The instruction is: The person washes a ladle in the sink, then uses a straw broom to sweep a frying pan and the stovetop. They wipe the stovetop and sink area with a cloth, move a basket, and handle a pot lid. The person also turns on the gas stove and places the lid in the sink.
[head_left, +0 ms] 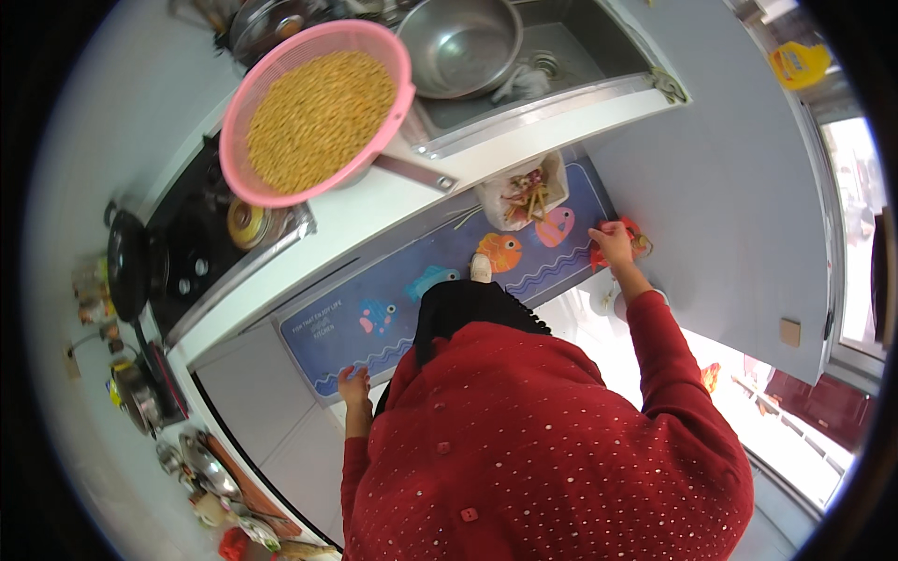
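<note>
My left hand [355,386] hangs low beside my body, its fingers apart and nothing in it, above the edge of the blue floor mat [393,315]. Out to the right is my right hand [613,242], its fingers bent in front of a red plastic bag [635,238]; whether it grips the bag cannot be told. A pink plastic colander [396,123] full of yellow-brown grains or beans [319,119] rests at the counter, with a metal handle jutting from beneath it. To its right a stainless steel basin [459,45] stands at the sink [582,52].
A bin lined with a white bag [501,207] holds scraps near the counter [491,158]. At left are a black gas hob [186,273], a black wok [126,266] and a steel pot [137,396]. A grey panel [722,161] rises at right, near a yellow bottle [800,64].
</note>
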Demonstrator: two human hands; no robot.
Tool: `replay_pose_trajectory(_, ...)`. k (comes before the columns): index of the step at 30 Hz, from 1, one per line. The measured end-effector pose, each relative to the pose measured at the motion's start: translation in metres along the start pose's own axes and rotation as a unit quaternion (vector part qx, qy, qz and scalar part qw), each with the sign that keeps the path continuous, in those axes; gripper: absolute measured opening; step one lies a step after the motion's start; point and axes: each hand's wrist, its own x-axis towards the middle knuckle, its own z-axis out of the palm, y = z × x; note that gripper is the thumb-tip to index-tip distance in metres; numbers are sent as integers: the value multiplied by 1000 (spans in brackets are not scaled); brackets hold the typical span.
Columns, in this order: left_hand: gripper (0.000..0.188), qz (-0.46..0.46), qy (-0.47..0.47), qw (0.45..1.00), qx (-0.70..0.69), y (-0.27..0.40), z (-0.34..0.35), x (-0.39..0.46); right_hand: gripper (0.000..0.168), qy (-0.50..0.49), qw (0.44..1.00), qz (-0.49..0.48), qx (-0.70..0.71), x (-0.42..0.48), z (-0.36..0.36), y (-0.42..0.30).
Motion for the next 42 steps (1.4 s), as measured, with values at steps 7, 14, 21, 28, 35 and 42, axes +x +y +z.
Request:
replay_pose_trajectory(7, 85, -35, -58, 997, -47, -129, -43, 45, 21, 40, 984, -21, -170, -9, -3, 23)
replay_pose_trajectory(14, 49, -5, 12, 952, 307, -125, -55, -20, 37, -126, 977, 42, -164, -49, -3, 56)
replay_pose_trajectory(21, 36, 23, 188, 980, 56, -215, -38, -5, 34, -219, 948, -45, -227, -41, 23, 67)
replay_pose_trajectory(28, 20, -8, 219, 975, 30, -197, -21, -69, 29, -406, 859, -180, -255, -43, 75, -5)
replay_pose_trajectory(35, 33, -105, 263, 959, -4, -296, 62, -129, 27, -530, 763, -259, -264, -49, 128, -57)
replay_pose_trajectory(42, 21, -58, 209, 966, -138, -286, 176, -166, 24, -532, 680, -374, -338, -6, 171, 5)
